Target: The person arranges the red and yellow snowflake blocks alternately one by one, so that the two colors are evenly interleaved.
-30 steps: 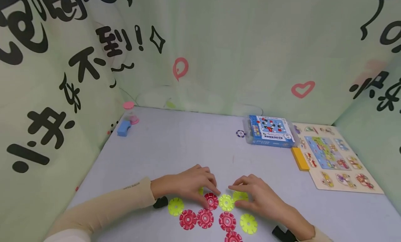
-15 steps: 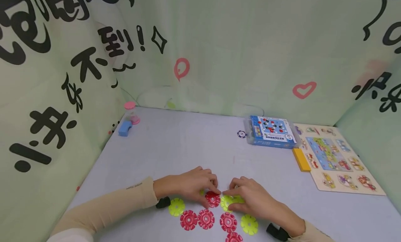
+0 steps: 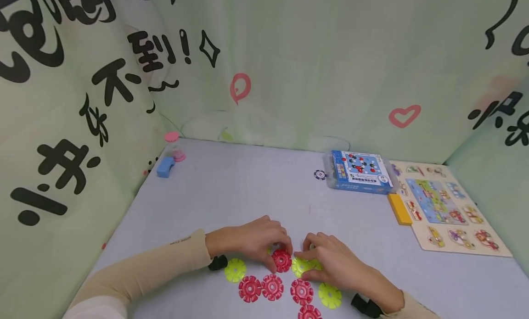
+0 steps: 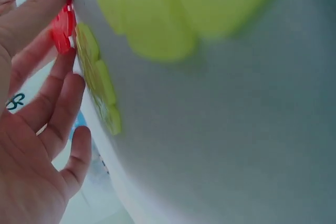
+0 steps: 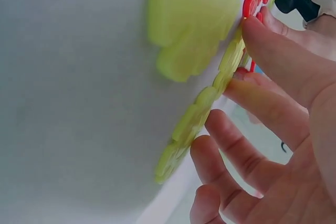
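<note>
My left hand (image 3: 264, 241) holds a red notched, flower-shaped plastic disc (image 3: 282, 261) between thumb and fingers. In the left wrist view this red disc (image 4: 63, 29) stands tilted off the table, and a yellow-green disc (image 4: 98, 80) lies beside the fingers. Opposite, my right hand (image 3: 336, 259) pinches a yellow-green disc (image 3: 300, 266) by its edge, close to the red one. Whether the two discs touch cannot be told. A further yellow-green disc (image 5: 190, 121) runs under the right fingers in the right wrist view. Nearer me lie red discs (image 3: 250, 289) (image 3: 272, 287) (image 3: 301, 291).
Loose yellow-green discs (image 3: 235, 270) (image 3: 330, 295) lie at either side. A blue boxed set (image 3: 361, 172), a yellow block (image 3: 399, 209) and a wooden picture puzzle board (image 3: 454, 209) occupy the back right. A blue block (image 3: 165, 167) and a pink-capped container (image 3: 175, 147) stand back left.
My right hand has moved left, its thumb and finger coming onto the yellow-green disc beside the red one. The left hand keeps its place, and the red disc has tipped up slightly.
</note>
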The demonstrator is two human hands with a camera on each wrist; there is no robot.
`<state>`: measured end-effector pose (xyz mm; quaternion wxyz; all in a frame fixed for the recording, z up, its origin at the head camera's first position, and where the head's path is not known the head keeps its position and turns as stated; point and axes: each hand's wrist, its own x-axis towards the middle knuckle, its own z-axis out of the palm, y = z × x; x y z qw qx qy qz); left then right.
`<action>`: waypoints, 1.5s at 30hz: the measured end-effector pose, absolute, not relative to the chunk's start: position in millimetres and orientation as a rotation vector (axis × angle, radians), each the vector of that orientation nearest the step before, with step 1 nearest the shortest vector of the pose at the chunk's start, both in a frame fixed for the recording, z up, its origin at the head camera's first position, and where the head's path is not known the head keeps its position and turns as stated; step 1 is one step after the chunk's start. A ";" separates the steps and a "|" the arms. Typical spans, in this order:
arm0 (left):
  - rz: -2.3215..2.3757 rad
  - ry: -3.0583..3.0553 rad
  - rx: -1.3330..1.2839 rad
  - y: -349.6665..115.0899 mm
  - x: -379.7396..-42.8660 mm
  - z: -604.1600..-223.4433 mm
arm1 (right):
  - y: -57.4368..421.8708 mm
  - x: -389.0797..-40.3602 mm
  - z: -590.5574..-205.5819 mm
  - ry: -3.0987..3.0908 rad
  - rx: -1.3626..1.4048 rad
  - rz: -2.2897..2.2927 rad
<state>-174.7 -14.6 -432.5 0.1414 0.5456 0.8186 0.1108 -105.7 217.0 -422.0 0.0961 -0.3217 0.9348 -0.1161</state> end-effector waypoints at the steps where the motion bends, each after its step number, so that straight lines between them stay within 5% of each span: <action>1: 0.317 2.357 1.585 -15.0 -174.8 -431.7 | 216.9 -105.3 -422.3 2.772 -0.954 -0.346; 21: -0.008 2.479 1.795 -13.1 -178.0 -420.7 | 218.0 -104.0 -423.6 2.791 -0.951 -0.367; 36: 0.216 2.954 1.088 -126.8 -284.4 -424.2 | 216.1 -102.4 -425.2 2.785 -0.963 -0.319; 45: 0.443 2.859 0.764 -160.0 -305.7 -434.6 | 213.6 -103.9 -424.8 2.780 -0.970 -0.342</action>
